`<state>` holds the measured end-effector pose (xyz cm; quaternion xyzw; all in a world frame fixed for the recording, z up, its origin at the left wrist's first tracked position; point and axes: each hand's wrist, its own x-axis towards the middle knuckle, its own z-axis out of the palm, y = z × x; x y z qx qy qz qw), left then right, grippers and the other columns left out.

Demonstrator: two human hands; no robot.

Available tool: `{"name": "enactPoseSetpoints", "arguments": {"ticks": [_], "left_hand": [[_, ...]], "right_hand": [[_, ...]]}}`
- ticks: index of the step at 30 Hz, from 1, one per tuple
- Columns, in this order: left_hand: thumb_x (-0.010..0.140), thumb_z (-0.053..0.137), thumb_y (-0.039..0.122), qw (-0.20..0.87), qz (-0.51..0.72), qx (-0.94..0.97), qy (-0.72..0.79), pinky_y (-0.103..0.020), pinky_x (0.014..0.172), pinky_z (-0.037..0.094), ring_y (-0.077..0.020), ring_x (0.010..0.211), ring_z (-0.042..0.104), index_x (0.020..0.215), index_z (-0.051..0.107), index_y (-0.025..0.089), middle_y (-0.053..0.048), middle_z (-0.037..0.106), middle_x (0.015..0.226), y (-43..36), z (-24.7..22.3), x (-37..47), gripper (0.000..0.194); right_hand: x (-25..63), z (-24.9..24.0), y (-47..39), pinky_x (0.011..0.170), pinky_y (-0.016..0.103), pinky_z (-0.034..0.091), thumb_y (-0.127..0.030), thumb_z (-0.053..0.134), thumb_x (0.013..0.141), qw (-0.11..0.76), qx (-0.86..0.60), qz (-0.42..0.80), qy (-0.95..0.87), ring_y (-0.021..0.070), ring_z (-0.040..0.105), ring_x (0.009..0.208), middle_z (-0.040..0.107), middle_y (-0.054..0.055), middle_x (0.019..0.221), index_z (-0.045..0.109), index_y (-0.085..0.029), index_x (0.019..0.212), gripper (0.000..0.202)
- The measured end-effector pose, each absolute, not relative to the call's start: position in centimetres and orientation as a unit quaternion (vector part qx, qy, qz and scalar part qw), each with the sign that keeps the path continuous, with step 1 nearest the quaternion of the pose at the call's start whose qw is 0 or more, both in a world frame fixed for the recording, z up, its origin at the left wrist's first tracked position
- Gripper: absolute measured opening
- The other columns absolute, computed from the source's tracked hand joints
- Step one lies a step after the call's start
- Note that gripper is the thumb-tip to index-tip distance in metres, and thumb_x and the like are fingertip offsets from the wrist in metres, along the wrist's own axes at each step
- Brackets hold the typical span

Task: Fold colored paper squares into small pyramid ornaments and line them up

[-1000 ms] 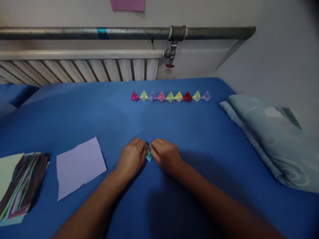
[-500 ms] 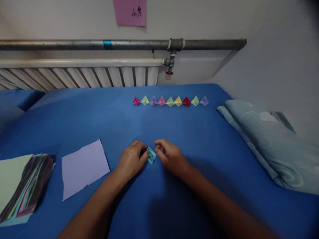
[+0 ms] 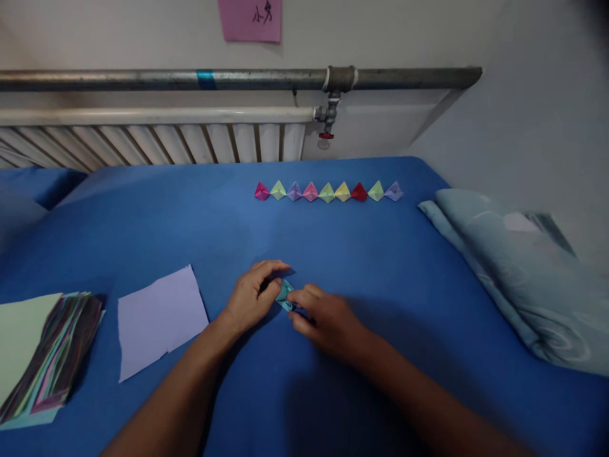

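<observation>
A small teal folded paper piece [image 3: 284, 294] lies on the blue sheet [image 3: 190, 216] between both hands. My left hand [image 3: 252, 295] pinches its left side with thumb and fingers. My right hand [image 3: 323, 317] grips its right side from below. Most of the piece is hidden by the fingers. Further back, a row of several small folded paper shapes [image 3: 328, 191] in pink, green, purple, yellow and red lies in a line.
A loose lilac paper square [image 3: 162, 317] lies left of my hands. A stack of coloured paper [image 3: 42, 355] sits at the left edge. A folded pale blue blanket [image 3: 523, 273] lies on the right. A radiator [image 3: 157, 143] and metal pipe [image 3: 238, 79] run along the wall.
My right hand has slid down and toward me, closing on the teal piece again. My left fingers have stretched out over it. The piece has turned slightly.
</observation>
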<state>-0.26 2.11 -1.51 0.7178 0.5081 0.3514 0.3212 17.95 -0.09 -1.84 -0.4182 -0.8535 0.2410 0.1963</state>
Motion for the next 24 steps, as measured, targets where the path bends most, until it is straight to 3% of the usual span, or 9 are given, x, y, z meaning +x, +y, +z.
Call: {"name": "enactPoseSetpoints", "arguments": {"ticks": [3,8,12,17,24], "left_hand": [[0.080,0.047,0.015,0.328,0.323,0.748,0.479,-0.034,0.087,0.048,-0.0163,0.094,0.063,0.101,0.065,0.019,-0.004,0.070,0.099,2.0,-1.4,0.1,0.027],[0.079,0.050,0.020,0.324,0.295,0.739,0.511,-0.028,0.068,0.048,-0.0129,0.071,0.059,0.094,0.064,0.018,0.000,0.065,0.078,1.4,-0.6,0.0,0.020],[0.081,0.049,0.023,0.345,0.260,0.709,0.558,-0.024,0.055,0.041,-0.0099,0.053,0.051,0.084,0.062,0.017,0.003,0.059,0.062,1.3,-0.3,-0.3,0.015],[0.077,0.050,0.018,0.323,0.287,0.714,0.551,-0.026,0.066,0.046,-0.0124,0.069,0.058,0.091,0.064,0.018,-0.002,0.066,0.081,1.7,-0.7,-0.4,0.021],[0.073,0.050,0.017,0.413,0.208,0.706,0.536,-0.023,0.054,0.041,-0.0097,0.057,0.051,0.089,0.063,0.018,0.002,0.060,0.069,1.8,0.1,-1.7,0.020]], "right_hand": [[18.0,-1.9,0.1,0.066,0.024,0.042,-0.013,0.049,0.085,0.179,-0.409,0.219,-0.867,0.0127,0.055,0.072,0.059,0.003,0.085,0.061,-0.019,0.096,0.018],[18.6,-1.7,0.3,0.067,0.023,0.044,-0.012,0.046,0.086,0.163,-0.415,0.199,-0.873,0.0123,0.056,0.075,0.059,0.005,0.092,0.061,-0.018,0.090,0.017],[19.2,-1.6,0.7,0.074,0.026,0.047,-0.008,0.042,0.086,0.218,-0.371,0.218,-0.876,0.0138,0.058,0.084,0.060,0.007,0.098,0.060,-0.019,0.088,0.021],[19.5,-1.7,1.1,0.081,0.031,0.047,-0.008,0.042,0.085,0.324,-0.394,0.241,-0.826,0.0166,0.058,0.094,0.061,0.008,0.101,0.057,-0.019,0.098,0.023],[18.3,-1.5,0.2,0.069,0.027,0.042,-0.020,0.057,0.082,0.231,-0.449,0.259,-0.823,0.0148,0.057,0.073,0.064,0.002,0.083,0.060,-0.019,0.093,0.012]]}}
